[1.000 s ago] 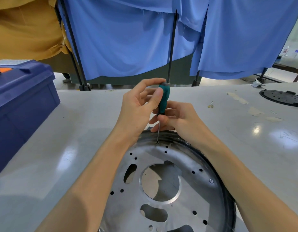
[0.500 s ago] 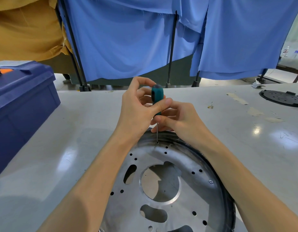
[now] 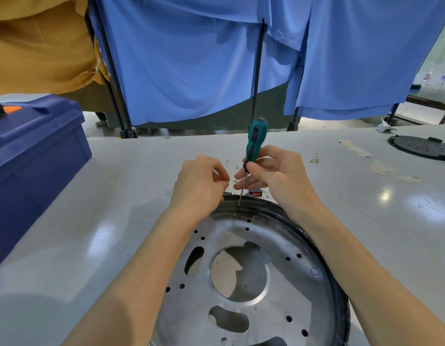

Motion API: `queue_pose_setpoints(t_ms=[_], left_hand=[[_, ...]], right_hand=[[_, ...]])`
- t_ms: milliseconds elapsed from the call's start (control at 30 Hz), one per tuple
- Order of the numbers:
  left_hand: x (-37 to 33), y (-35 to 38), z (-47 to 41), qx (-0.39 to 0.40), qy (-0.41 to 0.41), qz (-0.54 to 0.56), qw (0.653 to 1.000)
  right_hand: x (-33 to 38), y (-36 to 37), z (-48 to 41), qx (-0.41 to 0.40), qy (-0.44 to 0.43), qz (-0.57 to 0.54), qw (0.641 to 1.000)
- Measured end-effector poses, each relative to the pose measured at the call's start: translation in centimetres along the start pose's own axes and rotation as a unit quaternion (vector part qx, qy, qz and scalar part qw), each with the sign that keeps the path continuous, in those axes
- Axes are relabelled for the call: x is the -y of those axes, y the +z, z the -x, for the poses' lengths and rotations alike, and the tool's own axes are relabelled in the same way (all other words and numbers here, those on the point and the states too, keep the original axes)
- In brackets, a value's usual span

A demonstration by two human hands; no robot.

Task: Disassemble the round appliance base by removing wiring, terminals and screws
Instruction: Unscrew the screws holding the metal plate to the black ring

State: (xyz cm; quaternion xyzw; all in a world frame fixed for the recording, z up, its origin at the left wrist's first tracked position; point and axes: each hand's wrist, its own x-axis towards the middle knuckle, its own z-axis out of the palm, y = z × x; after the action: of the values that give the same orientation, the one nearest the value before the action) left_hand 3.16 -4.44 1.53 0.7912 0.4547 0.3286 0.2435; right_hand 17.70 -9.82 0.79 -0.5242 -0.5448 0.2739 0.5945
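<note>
The right hand (image 3: 279, 176) grips the teal-handled screwdriver (image 3: 254, 143) low, likely for tip control beside the round silver metal base's (image 3: 291, 303) rim screw (image 3: 234, 214). The left hand (image 3: 201, 181) is curled; whether it holds anything is unclear.

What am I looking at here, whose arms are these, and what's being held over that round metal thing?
No machine here: a person's bare arms, filmed by one head-worn camera looking down. On the pale grey table lies a round silver metal appliance base with a black rim. The right hand grips a teal-and-black-handled screwdriver, its tip at the far rim. The left hand is curled beside it; whether it pinches anything is unclear. A dark blue plastic toolbox sits left, a black round disc far right.
</note>
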Motion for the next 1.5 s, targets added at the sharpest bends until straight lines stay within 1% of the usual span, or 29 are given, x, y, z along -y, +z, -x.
queue_pose_setpoints(t_ms=[67,100,200,267,367,467,567,633,767,833,1033,1233,1500], left_hand=[[-0.1,-0.3,0.0,0.006,0.007,-0.069,0.998],[-0.3,-0.5,0.0,0.025,0.014,-0.090,0.996],[-1.2,-0.5,0.4,0.126,0.028,-0.159,0.979],[-1.6,-0.2,0.6,0.154,0.050,-0.234,0.959],[-1.6,0.2,0.5,0.159,0.087,-0.286,0.941],[-1.5,0.5,0.5,0.160,0.118,-0.329,0.923],[-1.6,0.8,0.4,0.159,0.152,-0.361,0.906],[-1.6,0.8,0.4,0.163,0.168,-0.375,0.897],[-1.8,0.9,0.6,0.172,0.190,-0.395,0.882],[-2.0,1.1,0.6,0.175,0.192,-0.410,0.874],[-2.4,1.1,0.7,0.193,0.193,-0.422,0.864],[-2.4,1.5,0.6,0.200,0.205,-0.453,0.844],[-2.5,1.9,0.9,0.192,0.220,-0.458,0.840]], right_hand=[[0.2,-0.1,0.0,-0.056,-0.015,-0.013,0.998],[0.3,-0.2,-0.1,-0.094,-0.024,-0.019,0.995],[0.8,-0.9,-0.3,-0.200,-0.044,-0.026,0.978],[1.0,-1.6,-0.4,-0.227,-0.049,-0.015,0.973],[0.7,-2.6,-0.3,-0.196,-0.034,0.055,0.978],[-0.4,-2.8,-0.3,-0.124,0.002,0.161,0.979],[-1.7,-2.1,0.0,-0.034,0.037,0.279,0.959],[-2.3,-1.7,0.2,0.008,0.050,0.319,0.946],[-2.6,-1.9,0.3,0.051,0.078,0.334,0.938],[-2.7,-2.0,0.3,0.063,0.089,0.325,0.939],[-2.8,-2.0,0.4,0.070,0.091,0.317,0.941],[-2.9,-2.0,0.3,0.070,0.093,0.318,0.941],[-2.9,-1.9,0.3,0.071,0.098,0.319,0.940]])
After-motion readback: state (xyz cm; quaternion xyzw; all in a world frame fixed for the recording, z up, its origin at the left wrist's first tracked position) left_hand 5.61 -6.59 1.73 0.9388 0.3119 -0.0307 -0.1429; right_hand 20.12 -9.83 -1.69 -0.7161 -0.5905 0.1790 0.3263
